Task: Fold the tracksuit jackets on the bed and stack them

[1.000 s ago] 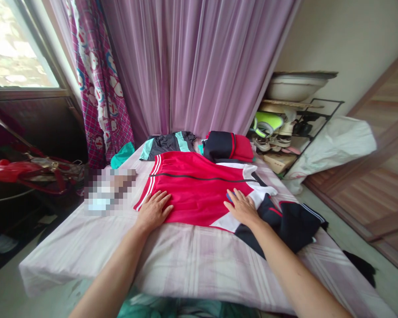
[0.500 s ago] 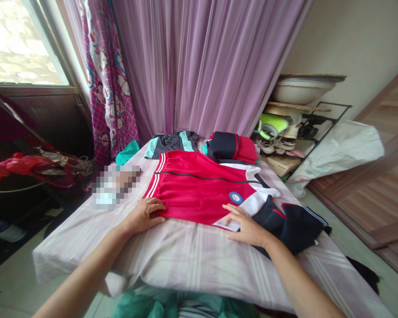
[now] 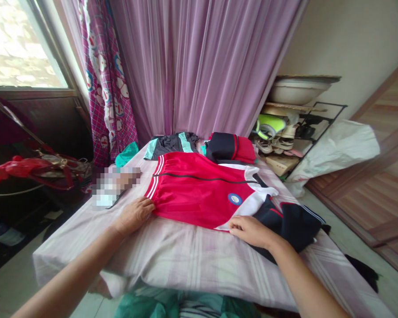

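The red, white and navy zip-up sports jacket point(image 3: 199, 194) lies spread flat mid-bed on the pale striped-sheeted bed point(image 3: 192, 260). The right hand point(image 3: 250, 230) is clenched on its near white edge. The left hand point(image 3: 132, 215) touches the hem corner with bent fingers; I cannot tell whether it grips.

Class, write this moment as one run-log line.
left hand: touching red jacket hem corner | right hand: gripping jacket's near edge | red jacket: flat on bed | folded clothes: behind

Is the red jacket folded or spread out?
Spread out: the red jacket lies flat on the bed, front up, zip closed.
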`<state>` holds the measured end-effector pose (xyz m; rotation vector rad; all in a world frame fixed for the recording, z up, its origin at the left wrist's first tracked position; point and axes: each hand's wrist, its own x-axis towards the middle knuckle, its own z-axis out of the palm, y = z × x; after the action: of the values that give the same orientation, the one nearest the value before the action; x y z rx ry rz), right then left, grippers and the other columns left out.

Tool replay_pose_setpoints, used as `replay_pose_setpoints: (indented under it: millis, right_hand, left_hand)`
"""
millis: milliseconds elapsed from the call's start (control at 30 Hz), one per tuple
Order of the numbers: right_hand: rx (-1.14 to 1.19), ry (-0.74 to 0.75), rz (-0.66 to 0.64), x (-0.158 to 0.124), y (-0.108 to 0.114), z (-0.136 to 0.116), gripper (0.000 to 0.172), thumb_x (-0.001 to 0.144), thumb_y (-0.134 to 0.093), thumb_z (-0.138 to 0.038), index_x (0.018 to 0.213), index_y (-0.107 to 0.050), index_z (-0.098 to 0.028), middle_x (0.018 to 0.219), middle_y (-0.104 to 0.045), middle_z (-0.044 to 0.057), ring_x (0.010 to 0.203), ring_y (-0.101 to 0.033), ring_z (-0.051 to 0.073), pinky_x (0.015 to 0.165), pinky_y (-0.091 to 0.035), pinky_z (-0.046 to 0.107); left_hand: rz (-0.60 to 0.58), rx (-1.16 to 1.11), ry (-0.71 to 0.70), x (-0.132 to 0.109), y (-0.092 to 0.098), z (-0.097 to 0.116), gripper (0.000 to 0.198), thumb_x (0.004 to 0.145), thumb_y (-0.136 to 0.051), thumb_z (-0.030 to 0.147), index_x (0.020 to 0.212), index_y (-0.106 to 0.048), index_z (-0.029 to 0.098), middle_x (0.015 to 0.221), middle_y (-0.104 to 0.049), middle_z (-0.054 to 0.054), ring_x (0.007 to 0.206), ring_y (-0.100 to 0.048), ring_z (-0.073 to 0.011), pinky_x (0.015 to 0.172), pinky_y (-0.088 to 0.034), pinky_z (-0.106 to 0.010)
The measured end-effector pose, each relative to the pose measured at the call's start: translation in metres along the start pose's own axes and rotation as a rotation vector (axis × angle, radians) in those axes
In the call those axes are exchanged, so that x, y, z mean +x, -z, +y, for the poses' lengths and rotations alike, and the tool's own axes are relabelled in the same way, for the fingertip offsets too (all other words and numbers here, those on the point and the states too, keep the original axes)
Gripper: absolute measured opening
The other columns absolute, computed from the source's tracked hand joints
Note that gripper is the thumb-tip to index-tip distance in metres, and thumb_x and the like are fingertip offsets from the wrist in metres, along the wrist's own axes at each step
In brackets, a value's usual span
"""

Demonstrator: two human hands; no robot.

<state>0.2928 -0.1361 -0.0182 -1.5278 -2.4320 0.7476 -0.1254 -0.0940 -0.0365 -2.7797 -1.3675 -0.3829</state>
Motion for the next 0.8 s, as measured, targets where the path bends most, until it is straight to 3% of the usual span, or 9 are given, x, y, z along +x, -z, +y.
replay_pose_setpoints:
  millis: [167, 267, 367, 467, 533, 667, 733, 800]
  right_hand:
    - [0.054, 0.0, -0.185, 0.019, 0.022, -0.005, 0.024, 0.083, -0.051, -0.029, 0.067, -0.066, -0.019, 0.066, -0.065, -0.001, 0.064, -0.056, 0.014, 0.057, -0.036, 0.023]
    - [0.003, 0.014, -0.068, 0.044, 0.035, -0.007, 0.025, 0.085, -0.051, -0.031, 0.075, -0.07, -0.019, 0.072, -0.069, 0.0, 0.07, -0.061, 0.016, 0.063, -0.042, 0.024]
    - [-0.076, 0.023, 0.165, 0.081, 0.037, -0.011, 0.028, 0.089, -0.049, -0.032, 0.097, -0.073, -0.021, 0.096, -0.075, 0.003, 0.09, -0.067, 0.019, 0.08, -0.048, 0.027]
    - [-0.201, 0.039, 0.338, 0.119, 0.028, -0.013, 0.042, 0.094, -0.046, -0.035, 0.131, -0.061, -0.021, 0.138, -0.06, 0.009, 0.126, -0.055, 0.021, 0.105, -0.04, 0.032]
    - [-0.295, 0.004, 0.336, 0.136, 0.018, -0.006, 0.051, 0.096, -0.043, -0.038, 0.144, -0.049, -0.021, 0.153, -0.044, 0.011, 0.141, -0.039, 0.022, 0.115, -0.03, 0.039]
    - [-0.37, -0.287, 0.233, 0.143, 0.002, 0.035, 0.058, 0.098, -0.037, -0.046, 0.151, -0.038, -0.021, 0.161, -0.028, 0.011, 0.148, -0.025, 0.026, 0.118, -0.02, 0.053]
    - [-0.383, -0.422, 0.259, 0.136, 0.002, 0.06, 0.057, 0.099, -0.034, -0.046, 0.15, -0.039, -0.021, 0.16, -0.029, 0.011, 0.147, -0.026, 0.027, 0.118, -0.021, 0.054]
    - [-0.4, -0.438, 0.318, 0.129, 0.009, 0.079, 0.053, 0.098, -0.036, -0.041, 0.146, -0.046, -0.022, 0.157, -0.037, 0.01, 0.144, -0.034, 0.026, 0.116, -0.027, 0.05]
  left_hand:
    - [-0.127, -0.187, 0.034, 0.005, 0.015, -0.01, 0.038, 0.079, -0.044, 0.012, 0.102, -0.071, 0.025, 0.101, -0.074, -0.004, 0.098, -0.067, -0.0189, 0.091, -0.051, -0.029]
    - [-0.247, -0.337, 0.08, 0.016, 0.03, -0.023, 0.037, 0.084, -0.044, 0.024, 0.109, -0.071, 0.027, 0.105, -0.076, -0.001, 0.094, -0.07, -0.0171, 0.084, -0.053, -0.025]
    - [-0.169, -0.294, 0.139, 0.046, 0.035, -0.028, 0.038, 0.09, -0.041, 0.037, 0.11, -0.072, 0.026, 0.107, -0.076, -0.002, 0.094, -0.071, -0.0187, 0.086, -0.054, -0.028]
    - [0.017, -0.149, 0.101, 0.088, 0.021, -0.023, 0.041, 0.092, -0.041, 0.037, 0.121, -0.068, 0.023, 0.126, -0.069, -0.007, 0.118, -0.063, -0.0222, 0.104, -0.046, -0.036]
    - [0.073, -0.074, 0.125, 0.113, 0.003, -0.02, 0.046, 0.093, -0.042, 0.036, 0.132, -0.06, 0.019, 0.141, -0.058, -0.011, 0.133, -0.051, -0.0248, 0.113, -0.038, -0.042]
    - [0.055, 0.021, 0.275, 0.131, -0.036, -0.022, 0.054, 0.094, -0.045, 0.048, 0.14, -0.053, 0.021, 0.151, -0.046, -0.014, 0.143, -0.037, -0.0321, 0.115, -0.028, -0.057]
    - [0.024, 0.029, 0.271, 0.129, -0.048, -0.026, 0.054, 0.094, -0.044, 0.052, 0.137, -0.056, 0.023, 0.148, -0.05, -0.012, 0.142, -0.037, -0.0322, 0.115, -0.027, -0.058]
    - [0.033, 0.034, 0.267, 0.125, -0.054, -0.027, 0.053, 0.094, -0.043, 0.054, 0.134, -0.059, 0.023, 0.145, -0.054, -0.013, 0.141, -0.039, -0.0326, 0.115, -0.028, -0.058]
